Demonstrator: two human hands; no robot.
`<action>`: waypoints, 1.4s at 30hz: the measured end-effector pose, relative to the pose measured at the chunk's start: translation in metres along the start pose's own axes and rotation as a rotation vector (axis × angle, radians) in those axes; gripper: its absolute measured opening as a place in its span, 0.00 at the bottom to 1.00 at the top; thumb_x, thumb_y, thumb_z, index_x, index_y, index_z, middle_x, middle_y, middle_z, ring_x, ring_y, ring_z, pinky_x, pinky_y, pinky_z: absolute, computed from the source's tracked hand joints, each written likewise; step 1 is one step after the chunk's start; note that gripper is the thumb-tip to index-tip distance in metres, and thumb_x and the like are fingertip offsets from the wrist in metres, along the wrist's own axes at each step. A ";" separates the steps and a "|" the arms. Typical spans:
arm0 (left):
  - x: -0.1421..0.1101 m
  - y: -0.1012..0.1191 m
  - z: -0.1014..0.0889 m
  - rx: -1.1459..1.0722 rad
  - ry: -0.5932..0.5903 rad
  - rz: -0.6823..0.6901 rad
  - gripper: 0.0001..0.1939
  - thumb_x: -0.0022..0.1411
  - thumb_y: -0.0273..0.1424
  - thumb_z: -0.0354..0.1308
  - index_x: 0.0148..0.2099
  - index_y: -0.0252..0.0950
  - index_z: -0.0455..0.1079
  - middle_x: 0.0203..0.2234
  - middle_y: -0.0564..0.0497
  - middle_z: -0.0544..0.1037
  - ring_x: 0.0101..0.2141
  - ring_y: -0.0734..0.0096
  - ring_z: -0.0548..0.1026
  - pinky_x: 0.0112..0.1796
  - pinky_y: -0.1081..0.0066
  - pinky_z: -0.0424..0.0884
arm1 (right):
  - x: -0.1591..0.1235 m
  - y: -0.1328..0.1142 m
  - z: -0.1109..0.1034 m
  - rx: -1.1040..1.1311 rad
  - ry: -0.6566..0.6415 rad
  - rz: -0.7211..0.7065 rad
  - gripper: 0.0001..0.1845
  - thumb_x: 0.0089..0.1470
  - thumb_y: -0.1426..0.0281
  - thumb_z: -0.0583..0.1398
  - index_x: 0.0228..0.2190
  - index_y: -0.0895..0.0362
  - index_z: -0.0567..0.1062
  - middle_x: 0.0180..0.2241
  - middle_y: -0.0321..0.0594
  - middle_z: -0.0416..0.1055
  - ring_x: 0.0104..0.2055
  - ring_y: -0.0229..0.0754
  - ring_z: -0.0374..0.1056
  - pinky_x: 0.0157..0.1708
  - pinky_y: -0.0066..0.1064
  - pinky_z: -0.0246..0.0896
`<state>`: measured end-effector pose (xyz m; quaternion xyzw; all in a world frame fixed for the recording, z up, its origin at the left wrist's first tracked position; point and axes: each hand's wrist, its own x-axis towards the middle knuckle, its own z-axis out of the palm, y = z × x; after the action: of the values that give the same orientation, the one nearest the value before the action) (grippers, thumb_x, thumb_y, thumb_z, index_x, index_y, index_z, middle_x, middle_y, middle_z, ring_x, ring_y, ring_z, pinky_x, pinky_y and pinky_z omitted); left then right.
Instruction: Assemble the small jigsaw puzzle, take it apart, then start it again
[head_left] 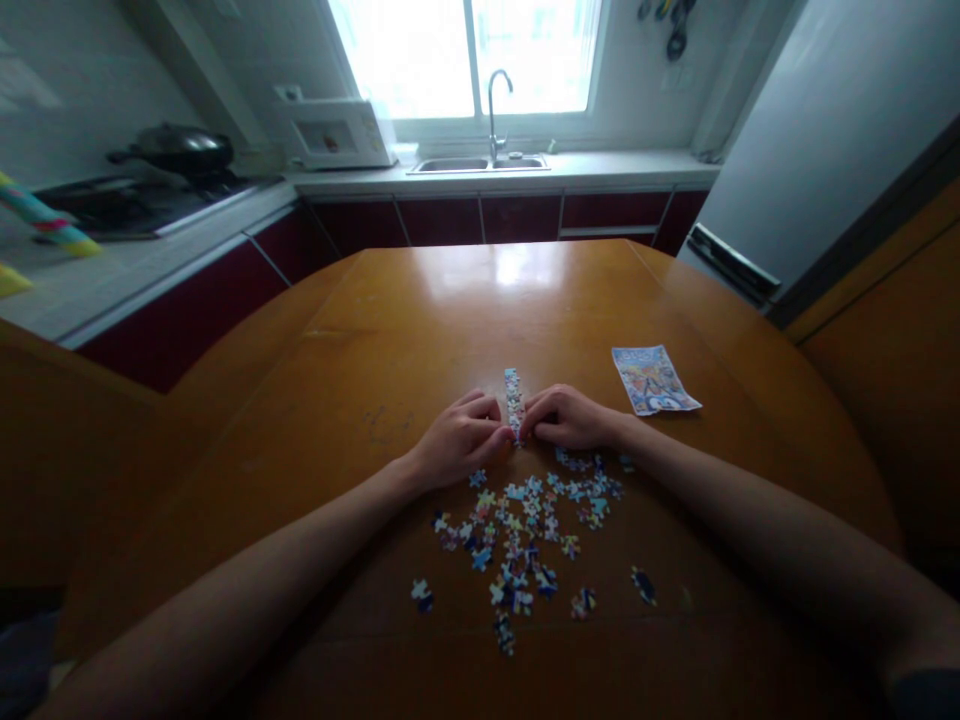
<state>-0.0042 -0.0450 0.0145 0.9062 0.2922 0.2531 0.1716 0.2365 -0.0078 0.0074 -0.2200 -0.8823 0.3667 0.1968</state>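
A narrow strip of joined jigsaw pieces [512,393] lies on the wooden table, pointing away from me. My left hand [463,437] is closed at the strip's near end, thumb and fingertips pressing its left side. From the right, my right hand [564,416] bends its fingers onto the same near end, so the strip is held between both hands. Which single piece each fingertip touches is too small to tell. Closer to me, many loose jigsaw pieces [532,502] are scattered in a heap, some overlapping.
A printed picture sheet [655,380] lies on the table [420,320], beyond my right forearm. Stray pieces [643,586] sit apart from the heap. Past the table are a sink [454,165], a microwave [337,135], a stove with a wok [180,150] and a fridge [817,150].
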 end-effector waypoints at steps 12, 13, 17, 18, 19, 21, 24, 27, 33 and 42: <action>0.002 -0.002 0.002 -0.049 -0.029 -0.030 0.18 0.74 0.35 0.48 0.36 0.37 0.76 0.32 0.49 0.73 0.38 0.67 0.69 0.42 0.66 0.66 | 0.001 0.001 0.001 0.040 -0.005 0.021 0.16 0.50 0.80 0.56 0.33 0.55 0.83 0.34 0.37 0.78 0.36 0.37 0.70 0.40 0.30 0.62; 0.002 -0.002 0.002 -0.053 -0.029 -0.033 0.18 0.74 0.35 0.48 0.36 0.37 0.76 0.32 0.49 0.73 0.38 0.67 0.69 0.42 0.66 0.66 | 0.001 0.002 0.001 0.066 0.000 0.019 0.16 0.50 0.80 0.56 0.32 0.56 0.83 0.33 0.37 0.78 0.35 0.37 0.70 0.40 0.30 0.62; 0.003 -0.002 0.003 -0.059 -0.043 -0.041 0.18 0.74 0.35 0.47 0.38 0.37 0.76 0.32 0.49 0.73 0.37 0.67 0.69 0.41 0.66 0.67 | 0.001 0.006 -0.001 0.237 0.051 0.039 0.14 0.49 0.79 0.56 0.31 0.58 0.82 0.31 0.39 0.78 0.33 0.38 0.71 0.37 0.30 0.64; 0.003 -0.002 0.003 -0.054 -0.048 -0.042 0.18 0.74 0.36 0.47 0.38 0.37 0.76 0.31 0.49 0.73 0.37 0.67 0.69 0.40 0.66 0.67 | 0.001 0.007 -0.002 0.268 0.068 0.044 0.14 0.49 0.78 0.57 0.31 0.59 0.82 0.30 0.39 0.78 0.33 0.38 0.71 0.36 0.30 0.64; 0.004 -0.001 0.003 -0.047 -0.051 -0.042 0.18 0.74 0.36 0.46 0.38 0.37 0.75 0.31 0.49 0.73 0.37 0.67 0.68 0.39 0.66 0.67 | 0.001 0.008 -0.003 0.286 0.081 0.048 0.13 0.50 0.77 0.57 0.31 0.59 0.82 0.30 0.39 0.78 0.33 0.38 0.71 0.36 0.30 0.64; 0.005 -0.001 0.002 -0.030 -0.063 -0.039 0.19 0.75 0.36 0.46 0.37 0.36 0.75 0.30 0.49 0.73 0.36 0.67 0.68 0.38 0.66 0.67 | 0.001 0.010 -0.005 0.297 0.098 0.053 0.13 0.50 0.76 0.58 0.32 0.59 0.83 0.30 0.39 0.78 0.32 0.38 0.70 0.35 0.30 0.64; 0.006 0.000 0.002 -0.015 -0.086 -0.025 0.19 0.75 0.36 0.45 0.39 0.37 0.75 0.30 0.49 0.74 0.35 0.67 0.70 0.39 0.65 0.67 | 0.002 0.013 -0.008 0.305 0.123 0.072 0.13 0.51 0.74 0.58 0.33 0.58 0.83 0.30 0.39 0.79 0.32 0.38 0.70 0.35 0.30 0.63; 0.006 -0.001 0.002 -0.022 -0.097 -0.009 0.17 0.75 0.35 0.45 0.41 0.37 0.74 0.32 0.49 0.76 0.37 0.67 0.71 0.41 0.64 0.68 | 0.003 0.016 -0.010 0.328 0.146 0.088 0.12 0.51 0.73 0.58 0.32 0.57 0.83 0.31 0.39 0.80 0.33 0.38 0.70 0.36 0.30 0.63; 0.003 -0.002 0.002 -0.052 -0.077 -0.038 0.15 0.74 0.34 0.47 0.38 0.36 0.72 0.32 0.49 0.74 0.36 0.68 0.70 0.39 0.66 0.67 | 0.004 0.018 -0.011 0.356 0.161 0.097 0.12 0.51 0.73 0.58 0.32 0.57 0.83 0.32 0.39 0.80 0.32 0.37 0.69 0.34 0.28 0.62; 0.005 -0.001 0.003 -0.031 0.034 -0.112 0.17 0.72 0.32 0.46 0.28 0.36 0.62 0.24 0.53 0.66 0.29 0.70 0.64 0.32 0.69 0.62 | 0.004 0.018 -0.012 0.342 0.154 0.109 0.12 0.51 0.72 0.58 0.33 0.58 0.83 0.31 0.38 0.79 0.31 0.36 0.68 0.34 0.29 0.61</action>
<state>0.0002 -0.0414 0.0133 0.8812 0.3414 0.2630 0.1944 0.2435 0.0126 0.0024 -0.2581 -0.7764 0.5034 0.2779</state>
